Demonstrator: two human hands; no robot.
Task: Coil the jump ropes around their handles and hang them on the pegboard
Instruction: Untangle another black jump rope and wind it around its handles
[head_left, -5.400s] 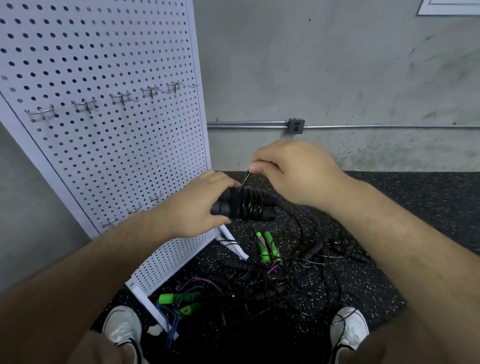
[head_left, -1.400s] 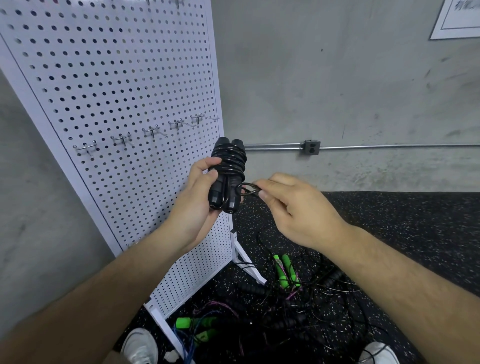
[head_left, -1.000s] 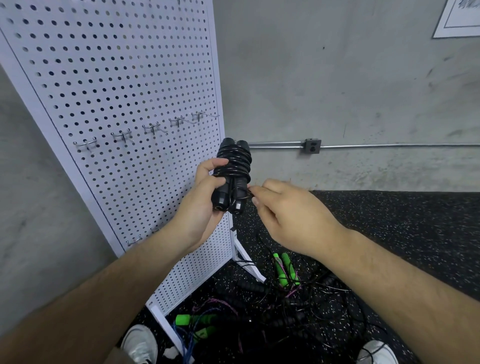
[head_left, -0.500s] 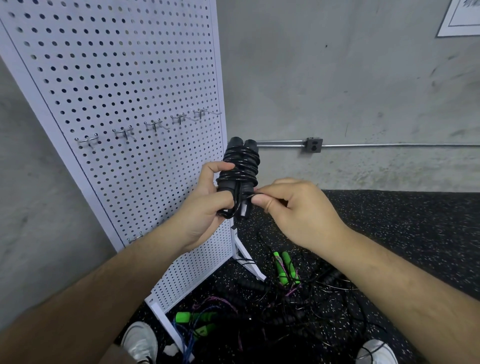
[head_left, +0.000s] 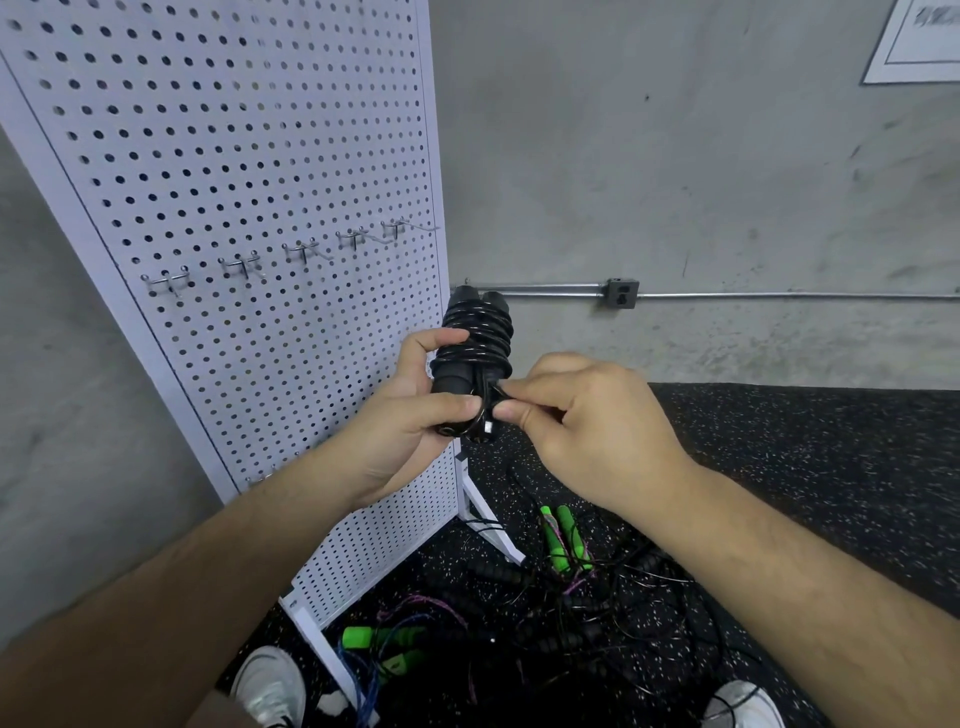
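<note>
My left hand (head_left: 410, 415) grips a black jump rope (head_left: 475, 343) whose cord is coiled around its two handles, held upright in front of me. My right hand (head_left: 582, 415) pinches the loose end of the cord against the lower part of the handles. The white pegboard (head_left: 249, 171) stands to the left, with a row of several bare metal hooks (head_left: 301, 249) across it. On the floor below lies a tangle of more jump ropes (head_left: 545, 613), some with green handles (head_left: 563, 540), some black.
A grey concrete wall with a metal conduit and an outlet box (head_left: 621, 293) runs behind. The floor is black speckled rubber (head_left: 831, 467). The pegboard's white foot (head_left: 493, 525) reaches into the rope pile. My two shoes (head_left: 270, 686) show at the bottom edge.
The bundle went from lying sideways low to being held upright near the pegboard. My right hand closed in from holding a small loop of cord beside the handles to pinching the end against them.
</note>
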